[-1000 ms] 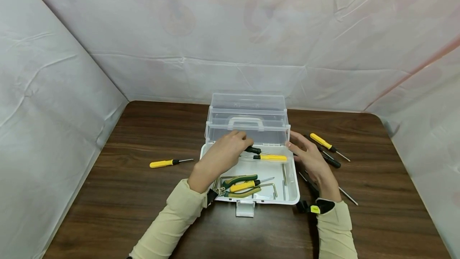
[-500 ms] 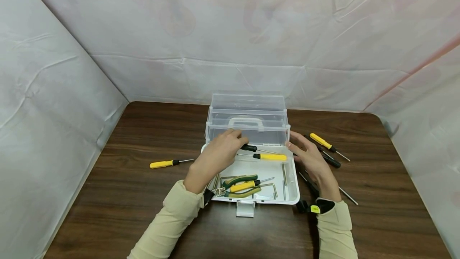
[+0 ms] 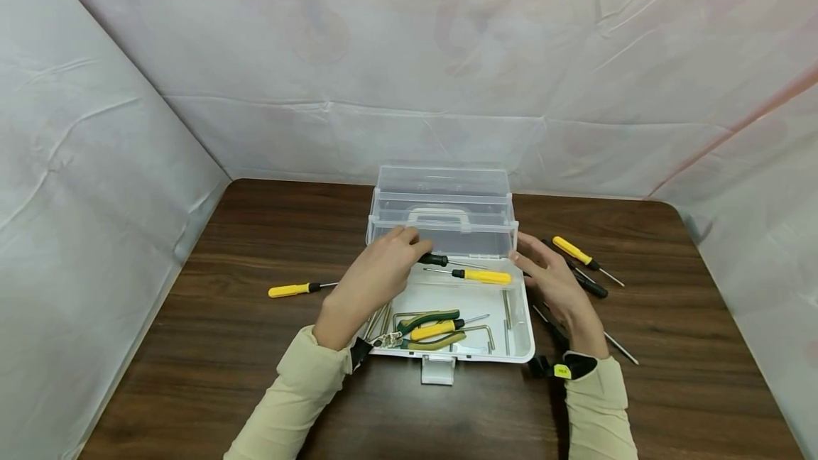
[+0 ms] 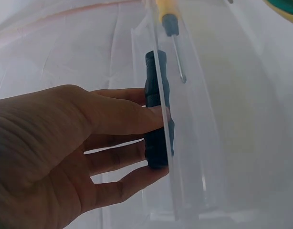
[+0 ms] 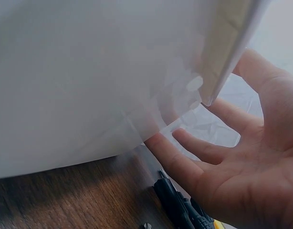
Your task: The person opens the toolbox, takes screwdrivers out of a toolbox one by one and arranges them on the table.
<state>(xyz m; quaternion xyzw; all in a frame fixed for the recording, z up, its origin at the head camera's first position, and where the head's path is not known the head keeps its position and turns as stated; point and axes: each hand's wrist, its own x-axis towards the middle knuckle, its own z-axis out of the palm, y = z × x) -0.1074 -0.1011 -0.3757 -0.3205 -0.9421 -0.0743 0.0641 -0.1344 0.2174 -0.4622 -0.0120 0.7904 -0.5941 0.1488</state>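
Observation:
A white toolbox (image 3: pixel 422 297) with a raised clear lid (image 3: pixel 450 236) stands mid-table. My left hand (image 3: pixel 377 272) grips the black handle of a screwdriver (image 3: pixel 436 259) at the box's back left; its shaft points right. In the left wrist view the handle (image 4: pixel 157 138) sits between thumb and fingers beside a clear panel. Just in front lies a yellow screwdriver (image 3: pixel 486 276). Nearer the front are green-handled pliers (image 3: pixel 428 319), another yellow screwdriver (image 3: pixel 434 330) and hex keys (image 3: pixel 491 336). My right hand (image 3: pixel 552 282) holds the box's right back corner, thumb at the rim, fingers outside.
Left of the box a yellow screwdriver (image 3: pixel 290 290) lies on the brown table (image 3: pixel 243 368). Beyond my right hand lie another yellow screwdriver (image 3: pixel 573 250), a black-handled tool (image 3: pixel 591 285) and a metal shaft (image 3: pixel 621 348). White sheeting (image 3: pixel 409 55) surrounds the table's back and sides.
My left hand has moved left and slightly back, drawing the black screwdriver with it. The right hand has stayed at the box's corner.

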